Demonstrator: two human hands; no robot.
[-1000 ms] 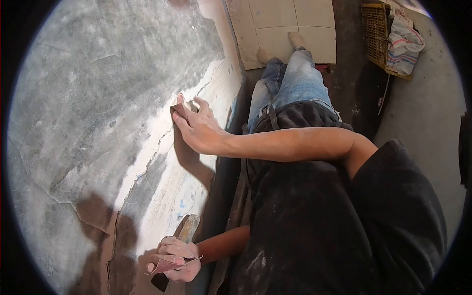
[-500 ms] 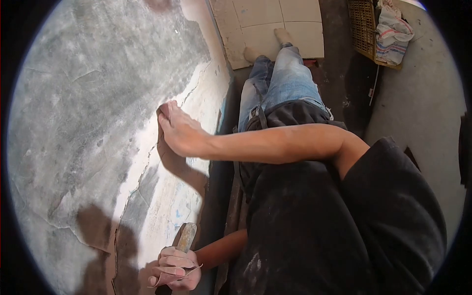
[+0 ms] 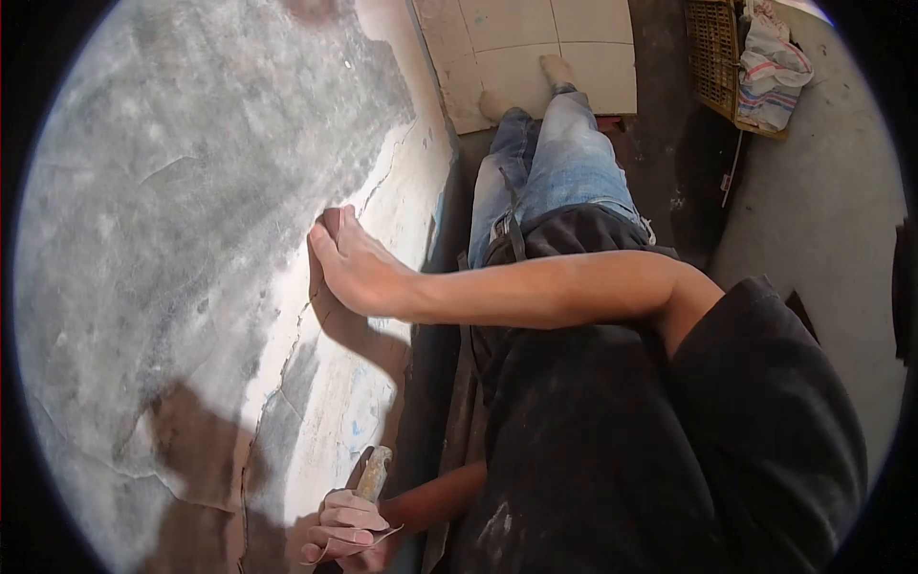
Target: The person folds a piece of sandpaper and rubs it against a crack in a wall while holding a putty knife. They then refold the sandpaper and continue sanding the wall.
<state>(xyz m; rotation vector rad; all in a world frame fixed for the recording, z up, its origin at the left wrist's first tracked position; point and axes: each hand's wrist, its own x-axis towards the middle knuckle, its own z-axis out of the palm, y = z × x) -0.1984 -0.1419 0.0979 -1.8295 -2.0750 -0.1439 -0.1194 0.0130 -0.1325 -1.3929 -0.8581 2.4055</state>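
My right hand (image 3: 356, 265) reaches across my body to the grey and white wall (image 3: 191, 220). Its fingers are pressed together over a small dark red piece of sandpaper (image 3: 332, 221), flat on the wall near the upper end of a long crack (image 3: 287, 368). Lower down, my left hand (image 3: 349, 529) is wrapped around a worn, light-coloured tool handle (image 3: 374, 473) that sticks up out of the fist. A curled, thin sheet (image 3: 381, 536), like sandpaper, is also in that hand. The tool's other end is hidden.
My legs in blue jeans (image 3: 574, 158) stretch toward pale floor tiles (image 3: 516, 69), where my bare feet rest. At the upper right, a yellow crate (image 3: 712, 57) stands beside a striped white sack (image 3: 773, 72). A grey surface (image 3: 813, 191) lies to the right.
My right hand's fingers were raised and spread around the sandpaper; now they lie flatter and closer together on the wall. My left hand keeps its grip, and the view has shifted slightly.
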